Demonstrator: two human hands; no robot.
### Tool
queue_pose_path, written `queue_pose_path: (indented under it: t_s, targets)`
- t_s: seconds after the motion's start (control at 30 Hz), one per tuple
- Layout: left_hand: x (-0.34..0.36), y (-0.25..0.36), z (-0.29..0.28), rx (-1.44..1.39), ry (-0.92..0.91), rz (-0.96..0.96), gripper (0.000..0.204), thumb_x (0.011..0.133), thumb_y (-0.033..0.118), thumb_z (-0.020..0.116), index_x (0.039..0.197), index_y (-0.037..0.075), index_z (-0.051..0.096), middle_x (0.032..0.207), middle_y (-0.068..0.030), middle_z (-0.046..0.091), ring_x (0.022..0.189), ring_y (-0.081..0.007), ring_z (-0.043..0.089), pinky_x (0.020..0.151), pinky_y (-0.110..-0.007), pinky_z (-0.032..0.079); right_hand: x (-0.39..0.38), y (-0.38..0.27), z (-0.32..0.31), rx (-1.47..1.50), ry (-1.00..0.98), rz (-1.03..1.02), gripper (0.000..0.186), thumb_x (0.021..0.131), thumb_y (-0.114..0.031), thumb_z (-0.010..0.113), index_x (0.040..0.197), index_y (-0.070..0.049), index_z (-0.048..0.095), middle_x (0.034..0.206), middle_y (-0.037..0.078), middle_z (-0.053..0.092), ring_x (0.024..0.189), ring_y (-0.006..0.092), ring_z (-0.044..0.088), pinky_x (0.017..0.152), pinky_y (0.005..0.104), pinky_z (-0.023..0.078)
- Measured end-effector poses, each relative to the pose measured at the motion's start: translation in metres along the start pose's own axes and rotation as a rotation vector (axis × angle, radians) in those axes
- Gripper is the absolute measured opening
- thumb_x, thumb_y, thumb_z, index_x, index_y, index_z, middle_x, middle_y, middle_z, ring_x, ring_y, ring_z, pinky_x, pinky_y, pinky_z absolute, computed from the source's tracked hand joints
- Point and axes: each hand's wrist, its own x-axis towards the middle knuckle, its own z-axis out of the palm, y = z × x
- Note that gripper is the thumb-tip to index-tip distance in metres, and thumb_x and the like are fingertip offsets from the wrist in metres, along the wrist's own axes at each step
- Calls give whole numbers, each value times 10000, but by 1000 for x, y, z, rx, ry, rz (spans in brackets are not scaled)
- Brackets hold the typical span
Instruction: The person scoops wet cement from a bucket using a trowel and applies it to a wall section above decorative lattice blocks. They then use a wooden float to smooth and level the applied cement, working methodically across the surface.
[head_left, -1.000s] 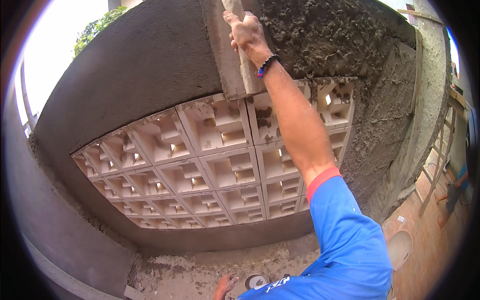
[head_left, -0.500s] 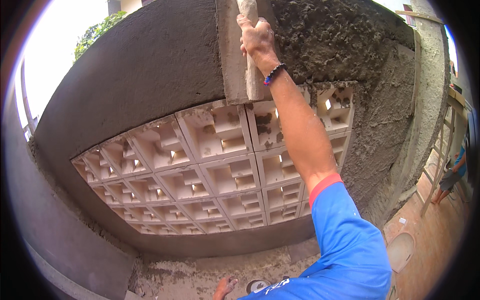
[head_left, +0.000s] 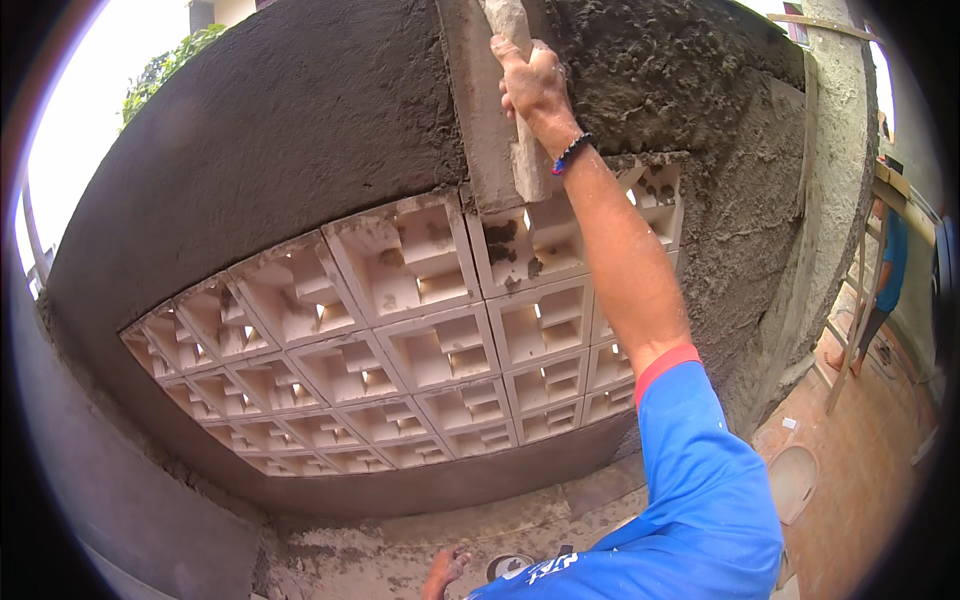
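Overhead, my right hand (head_left: 540, 92) is wrapped round the rod-like handle of a long, mortar-caked plastering float (head_left: 482, 125). The float's board stands nearly upright against the wall, its lower end at the top edge of the pale ventilation blocks (head_left: 440, 345). Left of it lies smooth dark plaster (head_left: 270, 140); to its right the mortar (head_left: 670, 80) is rough and lumpy. Low in the view, my left hand (head_left: 447, 567) hangs over the mortar-spattered ground with nothing visible in it, fingers apart. Close to it sits a round container (head_left: 510, 567), partly hidden by my blue sleeve.
A rough concrete column (head_left: 838, 160) rises on the right. Beyond it a person (head_left: 885, 270) in blue stands by a wooden ladder (head_left: 858, 320). An oval pale basin (head_left: 793, 485) rests on the tiled floor. A grey wall (head_left: 110, 430) closes off the left side.
The float, with my right hand on it, has moved rightward along the wall, past a block joint. My view has shifted a little to the right. The person by the ladder has changed posture.
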Motion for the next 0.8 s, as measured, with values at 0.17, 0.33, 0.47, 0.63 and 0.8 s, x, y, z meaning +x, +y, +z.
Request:
queue_pose_path:
  t_s: [0.17,0.33,0.47,0.63,0.8]
  targets:
    - [-2,-10,7,121,-18,14,537,893,376,659,1329,73,581,1145,-230,678,1093,-362,648,938,-420,501,23,-19,-9,-8,87,8,310,957,-328,597,937,-19,601,632,33,570,510,135,570,456,315,491]
    - [-8,-26,20,63,-52,-5,551,893,405,656,1333,83,580,1159,-231,672,1086,-364,648,929,-429,504,12,1,-12,-17,6,-12,479,943,-461,582,977,15,541,624,34,558,464,107,564,409,273,488]
    - [-13,-18,21,25,-53,-30,531,916,385,646,1301,24,590,1173,-234,669,1128,-343,639,952,-423,494,-19,19,-5,7,-43,10,516,944,-423,580,977,90,539,555,63,561,418,144,561,390,286,473]
    - [-12,-20,18,99,-58,-16,539,919,391,644,1310,26,583,1175,-238,667,1122,-347,641,949,-417,496,-77,46,22,-152,-116,11,624,949,-444,568,1185,130,508,733,171,608,635,260,621,595,374,521]
    - [-9,-29,21,79,-54,-12,547,917,404,646,1311,29,584,1197,-241,656,1133,-353,634,955,-421,493,-126,43,58,-297,-356,-65,584,940,-404,570,1162,131,498,731,280,660,772,441,694,736,495,552]
